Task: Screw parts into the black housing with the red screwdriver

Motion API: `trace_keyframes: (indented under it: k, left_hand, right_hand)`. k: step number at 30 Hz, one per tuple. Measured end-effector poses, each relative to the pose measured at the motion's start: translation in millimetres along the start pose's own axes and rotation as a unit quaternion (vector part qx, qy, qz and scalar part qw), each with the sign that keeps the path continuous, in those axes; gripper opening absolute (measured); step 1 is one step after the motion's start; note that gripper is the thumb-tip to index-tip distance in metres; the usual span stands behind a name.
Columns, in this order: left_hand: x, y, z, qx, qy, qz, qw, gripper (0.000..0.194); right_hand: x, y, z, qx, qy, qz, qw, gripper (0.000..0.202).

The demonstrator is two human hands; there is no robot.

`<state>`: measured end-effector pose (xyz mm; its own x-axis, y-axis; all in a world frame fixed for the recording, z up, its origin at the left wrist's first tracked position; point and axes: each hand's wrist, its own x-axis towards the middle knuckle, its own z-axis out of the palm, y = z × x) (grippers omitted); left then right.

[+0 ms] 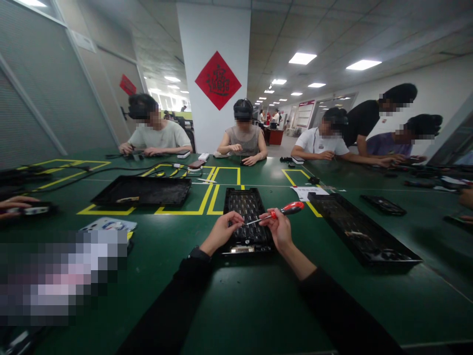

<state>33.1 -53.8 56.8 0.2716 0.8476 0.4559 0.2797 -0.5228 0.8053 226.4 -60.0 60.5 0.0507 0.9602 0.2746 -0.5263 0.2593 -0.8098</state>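
My right hand (280,230) is closed around a screwdriver (292,208) with a red and black handle. Its thin metal shaft points left, toward the fingertips of my left hand (224,230). Those fingertips are pinched together at the tip, and whatever they hold is too small to make out. Beneath both hands, a black tray (258,197) lies on the green table, with rows of small dark pieces inside. Near the tray's front edge are a small round silvery spot and a pale rectangular part (242,249).
A wide black tray (107,191) lies to the left, and a long black tray (397,260) to the right. A white paper (309,193) lies beyond. Cables (111,170) cross the left side. Several people sit around the green table (251,305); a co-worker's hand (16,204) shows at far left.
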Motion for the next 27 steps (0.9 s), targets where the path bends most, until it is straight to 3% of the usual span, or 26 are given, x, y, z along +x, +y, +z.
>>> trace_keyframes:
  k: [27]
  left_hand:
    - [-0.1, -7.3, 0.6, -0.059, 0.023, -0.031, 0.998, 0.012]
  right_hand:
    - [2.4, -0.2, -2.0, 0.014, 0.000, 0.025, 1.000, 0.027]
